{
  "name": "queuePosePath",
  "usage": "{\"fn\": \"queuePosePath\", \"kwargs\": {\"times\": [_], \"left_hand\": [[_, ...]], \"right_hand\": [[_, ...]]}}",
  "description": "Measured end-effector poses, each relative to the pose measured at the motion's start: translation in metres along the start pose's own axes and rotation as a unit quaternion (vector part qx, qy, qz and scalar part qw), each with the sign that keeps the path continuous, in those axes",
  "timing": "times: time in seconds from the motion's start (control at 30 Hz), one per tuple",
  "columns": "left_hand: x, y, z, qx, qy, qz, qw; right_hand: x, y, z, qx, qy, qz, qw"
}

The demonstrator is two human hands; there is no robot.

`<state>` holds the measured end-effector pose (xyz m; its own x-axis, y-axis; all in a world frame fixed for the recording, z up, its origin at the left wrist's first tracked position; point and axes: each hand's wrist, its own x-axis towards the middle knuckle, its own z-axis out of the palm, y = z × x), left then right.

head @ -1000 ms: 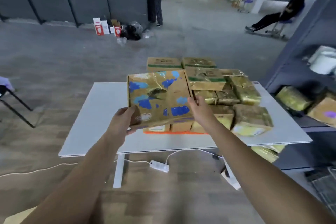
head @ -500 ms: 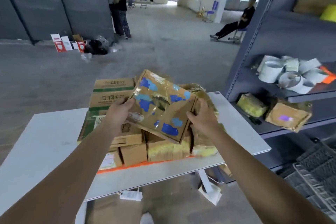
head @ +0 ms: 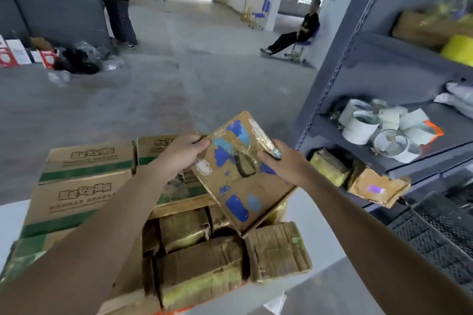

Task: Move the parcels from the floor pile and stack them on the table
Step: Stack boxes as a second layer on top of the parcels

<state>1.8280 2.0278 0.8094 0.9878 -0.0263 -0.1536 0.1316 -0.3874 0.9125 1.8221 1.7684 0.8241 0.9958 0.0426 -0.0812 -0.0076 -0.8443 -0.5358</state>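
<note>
A flat cardboard parcel with blue patches [head: 238, 179] is tilted above the stack on the white table [head: 314, 233]. My left hand [head: 183, 153] grips its far left edge and my right hand [head: 284, 163] grips its right edge. Its near corner touches the tape-wrapped parcels [head: 204, 263] stacked below. Larger green-striped cartons [head: 76, 186] fill the left of the stack.
A grey metal shelf unit [head: 384, 79] stands close on the right, holding tape rolls [head: 363, 125] and wrapped parcels [head: 376, 186]. Black crates [head: 440, 235] sit low at the right. One person stands [head: 120, 7] and another sits [head: 299, 30] across the concrete floor.
I have stepped closer and turned right. The blue-patched parcel has tilted further and come down over the right of the stack, both hands still on it.
</note>
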Motion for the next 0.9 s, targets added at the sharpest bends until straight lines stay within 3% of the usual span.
{"fn": "queuePosePath", "kwargs": {"times": [0.07, 0.2, 0.4, 0.57, 0.9], "left_hand": [[0.012, 0.007, 0.009, 0.028, -0.002, 0.009, 1.0], [0.035, 0.011, 0.023, 0.033, 0.101, -0.005, 0.994], [0.05, -0.03, 0.042, 0.204, 0.044, -0.055, 0.976], [0.06, -0.041, 0.057, 0.392, 0.013, -0.055, 0.918], [0.063, -0.061, 0.075, 0.481, 0.035, -0.048, 0.874]], "right_hand": [[0.016, 0.008, -0.002, 0.018, -0.006, 0.008, 1.0], [0.052, 0.028, 0.003, 0.044, -0.002, 0.028, 0.999], [0.107, 0.069, 0.018, 0.032, -0.03, 0.09, 0.995], [0.135, 0.074, 0.038, 0.05, -0.09, 0.091, 0.99], [0.153, 0.071, 0.066, 0.009, -0.115, 0.05, 0.992]]}}
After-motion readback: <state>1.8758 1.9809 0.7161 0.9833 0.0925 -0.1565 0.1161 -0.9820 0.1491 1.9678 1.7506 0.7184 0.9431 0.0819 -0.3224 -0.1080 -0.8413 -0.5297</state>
